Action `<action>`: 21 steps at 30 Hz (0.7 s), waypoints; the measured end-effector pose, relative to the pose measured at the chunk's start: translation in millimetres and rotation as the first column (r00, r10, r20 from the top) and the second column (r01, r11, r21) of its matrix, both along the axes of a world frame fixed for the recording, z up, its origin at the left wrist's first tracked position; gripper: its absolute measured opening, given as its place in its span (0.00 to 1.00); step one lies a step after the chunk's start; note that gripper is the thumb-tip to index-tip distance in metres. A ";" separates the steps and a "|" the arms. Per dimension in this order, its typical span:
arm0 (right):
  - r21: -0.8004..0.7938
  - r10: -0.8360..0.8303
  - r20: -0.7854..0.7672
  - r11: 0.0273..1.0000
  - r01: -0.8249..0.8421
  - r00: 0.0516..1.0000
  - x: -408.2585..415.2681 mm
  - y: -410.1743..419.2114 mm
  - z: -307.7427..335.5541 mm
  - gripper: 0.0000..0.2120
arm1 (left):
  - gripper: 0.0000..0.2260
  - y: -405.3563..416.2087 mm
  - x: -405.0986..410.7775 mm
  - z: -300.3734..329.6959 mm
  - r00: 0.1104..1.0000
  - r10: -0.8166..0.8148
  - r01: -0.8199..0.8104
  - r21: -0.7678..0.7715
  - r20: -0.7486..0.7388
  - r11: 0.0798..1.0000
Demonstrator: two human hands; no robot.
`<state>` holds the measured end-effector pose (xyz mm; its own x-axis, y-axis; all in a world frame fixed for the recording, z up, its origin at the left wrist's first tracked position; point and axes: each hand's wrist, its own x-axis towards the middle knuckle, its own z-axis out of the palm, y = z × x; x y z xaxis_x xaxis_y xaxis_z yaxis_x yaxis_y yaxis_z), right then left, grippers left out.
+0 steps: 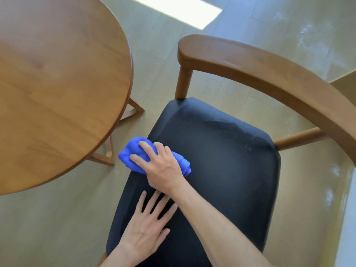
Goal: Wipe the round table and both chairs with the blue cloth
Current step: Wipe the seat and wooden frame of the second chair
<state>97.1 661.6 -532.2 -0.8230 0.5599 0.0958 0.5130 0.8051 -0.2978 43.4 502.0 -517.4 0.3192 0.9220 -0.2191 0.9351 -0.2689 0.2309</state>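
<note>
Here, a pale plank floor (pixel 192 45) carries a sunlit patch at twelve o'clock; the round table (pixel 57 83) fills the nine-to-eleven side, and a wooden chair (pixel 269 74) with a black seat (pixel 221 160) sits beside it. The blue cloth (pixel 134 149) lies bunched at the seat's nine o'clock edge, under the right hand (pixel 163 168), whose curled fingers grip it. The left hand (pixel 148 228) rests flat, fingers spread, at six o'clock
</note>
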 end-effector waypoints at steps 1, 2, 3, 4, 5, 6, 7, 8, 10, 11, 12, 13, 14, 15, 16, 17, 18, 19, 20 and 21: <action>0.017 0.041 0.014 0.999 -0.041 0.999 5.1 6.3 0.4 0.24 | 0.28 -0.3 -0.1 0.1 1.000 0.000 0.000 -0.014 -0.002 1.000; 0.039 0.064 0.023 0.997 -0.065 0.998 11.2 13.7 0.0 0.24 | 0.28 0.5 0.0 -0.1 1.000 0.001 -0.001 -0.019 0.000 1.000; 0.063 0.064 0.024 0.996 -0.066 0.998 18.1 21.6 0.0 0.26 | 0.28 2.1 -0.3 -0.4 1.000 -0.002 0.002 -0.020 0.005 1.000; 0.089 0.040 0.024 0.995 -0.042 0.999 26.8 30.0 -0.3 0.27 | 0.28 3.5 -0.1 -0.8 1.000 -0.006 0.007 -0.019 0.012 1.000; 0.121 -0.007 0.030 0.993 0.004 1.000 37.5 40.3 -1.4 0.26 | 0.28 4.6 -0.1 -1.3 1.000 -0.009 0.010 -0.013 0.021 1.000; 0.152 -0.066 0.035 0.987 0.060 0.997 51.1 52.9 -2.8 0.24 | 0.28 5.0 -0.3 -2.3 0.999 -0.013 0.013 -0.006 0.031 1.000; 0.179 -0.128 0.036 0.977 0.120 0.991 68.1 67.4 -3.8 0.24 | 0.27 4.8 -0.8 -3.6 0.999 -0.016 0.016 0.003 0.037 1.000; 0.203 -0.195 0.032 0.962 0.185 0.980 88.9 82.8 -5.3 0.25 | 0.27 4.8 -1.2 -4.9 0.999 -0.021 0.020 0.012 0.040 1.000; 0.240 -0.364 0.025 0.906 0.348 0.931 142.9 111.4 -6.4 0.26 | 0.27 3.2 -2.1 -6.9 0.999 -0.024 0.023 0.022 0.037 0.999; 0.246 -0.464 0.027 0.862 0.444 0.886 174.0 120.2 -4.7 0.27 | 0.27 2.4 -2.5 -7.8 0.999 -0.023 0.022 0.020 0.034 1.000; 0.235 -0.562 0.031 0.808 0.540 0.827 203.6 123.1 -2.2 0.28 | 0.27 1.8 -2.8 -8.8 0.999 -0.022 0.022 0.017 0.033 1.000; 0.220 -0.645 0.036 0.750 0.624 0.763 228.2 119.6 1.4 0.30 | 0.27 1.4 -2.6 -9.6 0.999 -0.024 0.024 0.012 0.033 1.000; 0.216 -0.703 0.053 0.702 0.679 0.710 245.1 111.2 3.7 0.32 | 0.27 1.2 -2.3 -10.4 0.999 -0.028 0.027 0.009 0.033 1.000; 0.217 -0.742 0.077 0.665 0.715 0.666 253.0 99.6 5.1 0.32 | 0.27 0.9 -2.0 -11.1 0.999 -0.032 0.031 0.008 0.035 0.999; 0.204 -0.776 0.092 0.629 0.751 0.624 252.0 89.2 5.3 0.32 | 0.27 1.1 -2.1 -11.9 0.999 -0.032 0.032 0.011 0.039 0.999; 0.175 -0.814 0.104 0.580 0.795 0.571 245.2 82.7 4.5 0.32 | 0.27 1.7 -1.7 -12.5 0.999 -0.029 0.028 0.019 0.045 0.999; 0.146 -0.858 0.113 0.514 0.846 0.501 236.9 79.7 3.3 0.31 | 0.27 1.8 -0.8 -13.1 0.998 -0.030 0.029 0.026 0.053 0.999; 0.118 -0.898 0.107 0.437 0.891 0.427 226.6 81.2 4.2 0.30 | 0.28 2.7 -0.6 -13.8 0.998 -0.036 0.034 0.031 0.061 0.999; 0.087 -0.926 0.097 0.373 0.924 0.365 215.2 86.2 5.8 0.29 | 0.28 2.9 -0.7 -14.6 0.997 -0.036 0.034 0.039 0.066 0.999; 0.057 -0.949 0.087 0.308 0.950 0.302 204.3 92.1 7.8 0.28 | 0.29 2.1 -1.2 -16.0 0.997 -0.036 0.032 0.049 0.070 0.998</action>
